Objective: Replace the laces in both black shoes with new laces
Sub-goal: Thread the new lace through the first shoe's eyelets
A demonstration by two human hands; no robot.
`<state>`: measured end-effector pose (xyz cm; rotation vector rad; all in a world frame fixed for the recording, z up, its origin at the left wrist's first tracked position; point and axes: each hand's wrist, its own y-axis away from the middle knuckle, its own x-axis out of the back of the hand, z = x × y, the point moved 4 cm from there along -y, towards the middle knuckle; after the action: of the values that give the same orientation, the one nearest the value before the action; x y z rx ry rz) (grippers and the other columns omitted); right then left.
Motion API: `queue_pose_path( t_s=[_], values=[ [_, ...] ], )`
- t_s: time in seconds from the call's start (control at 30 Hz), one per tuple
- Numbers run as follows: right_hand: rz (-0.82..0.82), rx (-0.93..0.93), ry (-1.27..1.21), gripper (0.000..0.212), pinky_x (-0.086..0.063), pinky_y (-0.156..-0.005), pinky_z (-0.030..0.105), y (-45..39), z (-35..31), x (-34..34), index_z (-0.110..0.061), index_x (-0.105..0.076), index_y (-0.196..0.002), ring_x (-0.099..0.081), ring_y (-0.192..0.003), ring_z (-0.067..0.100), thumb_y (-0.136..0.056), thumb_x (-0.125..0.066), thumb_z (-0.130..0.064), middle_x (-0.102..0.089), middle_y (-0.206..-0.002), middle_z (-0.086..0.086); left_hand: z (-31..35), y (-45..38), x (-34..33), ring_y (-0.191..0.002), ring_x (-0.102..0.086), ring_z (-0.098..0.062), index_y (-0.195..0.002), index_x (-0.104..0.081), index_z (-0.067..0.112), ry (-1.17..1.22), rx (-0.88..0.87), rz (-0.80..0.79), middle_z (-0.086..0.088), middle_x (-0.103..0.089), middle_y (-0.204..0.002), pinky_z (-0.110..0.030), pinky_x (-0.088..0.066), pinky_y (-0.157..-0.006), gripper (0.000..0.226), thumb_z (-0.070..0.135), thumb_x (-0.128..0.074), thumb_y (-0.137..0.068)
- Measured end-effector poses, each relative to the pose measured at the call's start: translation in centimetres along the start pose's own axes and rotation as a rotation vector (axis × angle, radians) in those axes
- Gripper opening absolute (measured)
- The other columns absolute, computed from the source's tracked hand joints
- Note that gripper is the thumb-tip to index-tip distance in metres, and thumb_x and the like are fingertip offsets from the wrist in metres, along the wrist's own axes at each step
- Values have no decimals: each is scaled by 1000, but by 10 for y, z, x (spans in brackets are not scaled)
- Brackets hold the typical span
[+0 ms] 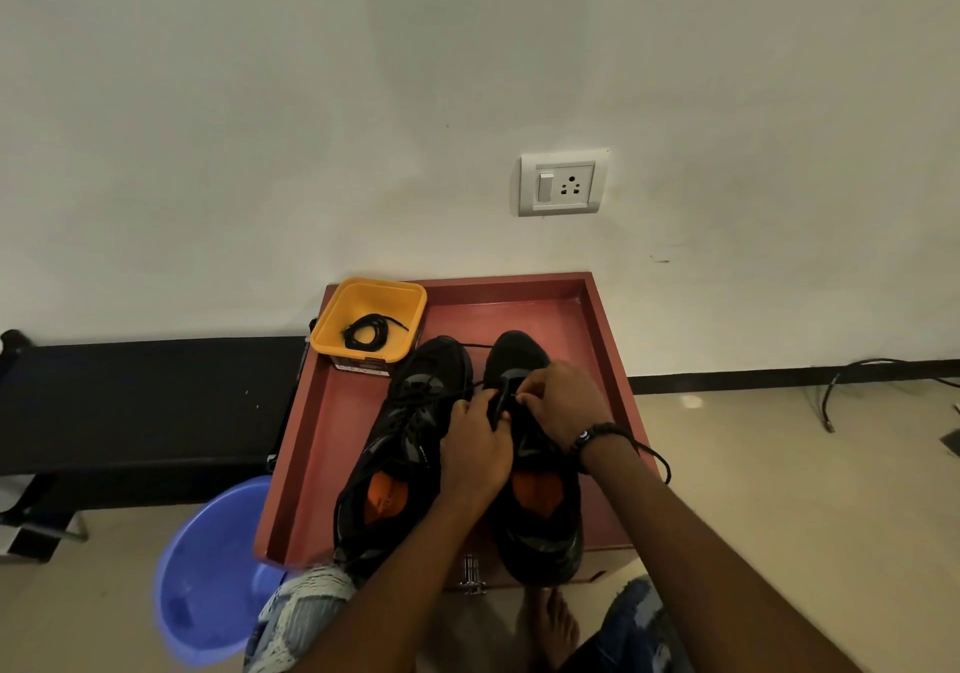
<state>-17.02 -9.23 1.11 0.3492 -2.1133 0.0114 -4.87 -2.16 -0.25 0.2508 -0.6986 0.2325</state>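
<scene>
**laceguy:** Black on black, basically. Both shoes sit side by side in a red tray (597, 329), toes to the wall, orange insoles showing. The left shoe (410, 444) looks laced; the right shoe (535, 464) has a loose lace (655, 457) trailing off near the wrist.

**solemate:** Anything else around?

**laceguy:** A yellow tub (332, 332) in the tray's far left corner holds a coiled black lace (366, 332). Blue basin (208, 568) on the floor. Both hands hide the right shoe's eyelets: left hand (475, 444) grips the tongue, right hand (558, 394) pinches the lace.
</scene>
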Motion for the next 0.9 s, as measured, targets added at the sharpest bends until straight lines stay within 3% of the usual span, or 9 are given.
queue_pose_path(
  t_s=[0.13, 0.33, 0.5, 0.67, 0.8, 0.9],
  values=[
    [0, 6, -39, 11, -42, -76, 14, -2, -1, -1, -25, -74, -97, -60, -87, 4, -94, -64, -28, -69, -103, -7, -4, -2, 1, -114, -54, -18, -138, -51, 28, -9, -8, 7, 1, -51, -127, -46, -42, -105, 37, 30, -49, -101],
    [53, 39, -111, 14, -39, -64, 9, 3, -3, -3, -27, -76, -98, -56, -74, -2, -95, -63, -29, -70, -94, -12, -9, -5, 7, -117, -53, -20, -138, -53, 30, -36, -19, 13, 1, -54, -127, -43, -41, -103, 37, 30, -49, -101],
    [59, 30, -123, 14, -43, -69, 10, 3, -2, -5, -25, -75, -100, -55, -76, -3, -95, -63, -28, -71, -98, -10, -8, -6, 9, -117, -54, -19, -138, -53, 31, -34, -33, 8, 2, -55, -127, -42, -42, -103, 37, 29, -50, -101],
    [123, 42, -21, 17, -31, -65, 8, 3, -8, -7, -20, -72, -101, -48, -86, 2, -97, -59, -30, -50, -100, -12, -5, -6, 10, -110, -57, -17, -135, -53, 30, -35, -92, -40, 2, -57, -120, -33, -46, -91, 37, 28, -55, -98],
    [37, 18, -152, 12, -49, -88, 22, 3, 2, -11, -22, -68, -105, -56, -90, 4, -97, -60, -25, -65, -102, -7, -4, -14, 11, -104, -57, -17, -133, -54, 30, -34, -109, -127, 3, -54, -114, -34, -48, -89, 41, 36, -62, -93],
    [35, -9, -282, 18, -54, -81, 25, 3, 9, -8, -28, -54, -107, -64, -88, 7, -94, -63, -19, -65, -94, -10, -4, -20, 11, -102, -57, -16, -135, -55, 24, -20, -99, -141, 1, -52, -117, -30, -49, -88, 46, 33, -65, -91]
  ],
)
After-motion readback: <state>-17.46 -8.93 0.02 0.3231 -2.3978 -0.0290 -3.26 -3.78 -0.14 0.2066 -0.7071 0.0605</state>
